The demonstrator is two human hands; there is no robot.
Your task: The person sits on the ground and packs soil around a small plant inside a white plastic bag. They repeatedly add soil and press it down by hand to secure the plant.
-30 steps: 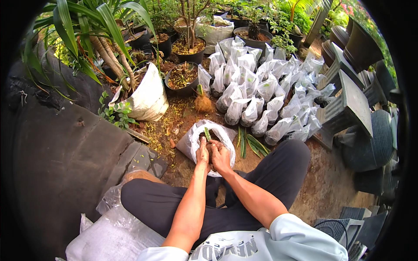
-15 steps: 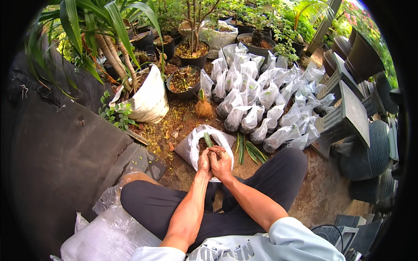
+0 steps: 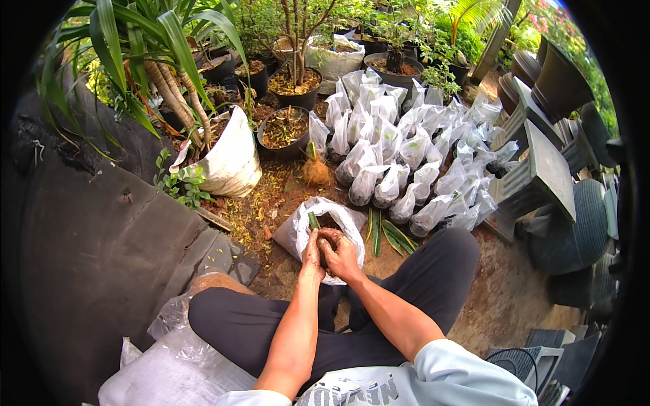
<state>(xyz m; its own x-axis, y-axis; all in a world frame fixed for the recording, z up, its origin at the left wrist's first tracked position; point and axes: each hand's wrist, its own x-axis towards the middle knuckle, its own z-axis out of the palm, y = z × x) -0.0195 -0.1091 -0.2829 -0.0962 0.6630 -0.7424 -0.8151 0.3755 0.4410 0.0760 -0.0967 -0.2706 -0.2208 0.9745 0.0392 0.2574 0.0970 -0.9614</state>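
Both hands are close together over the open mouth of a white plastic sack [image 3: 296, 233] holding dark brown soil [image 3: 330, 220]. A short green leaf cutting [image 3: 313, 220] sticks up past the fingertips of my left hand [image 3: 311, 253], which is closed on it. My right hand [image 3: 340, 254] presses in beside the left, its soil-smeared fingers curled. What lies under the right fingers is hidden. Long green leaves with pale edges [image 3: 376, 231] lie on the ground just right of the sack.
Beyond the sack, many clear plastic bags [image 3: 379, 145] with dark bases stand in a cluster. Potted plants [image 3: 295, 84] and a white planter sack [image 3: 230, 159] line the back. Stacked dark pots [image 3: 572, 230] fill the right. A plastic-wrapped bundle [image 3: 172, 369] sits at lower left.
The leaf cutting has shifted left and now leans left above my left hand. My hands have moved slightly, and the right fingers have spread over the soil side.
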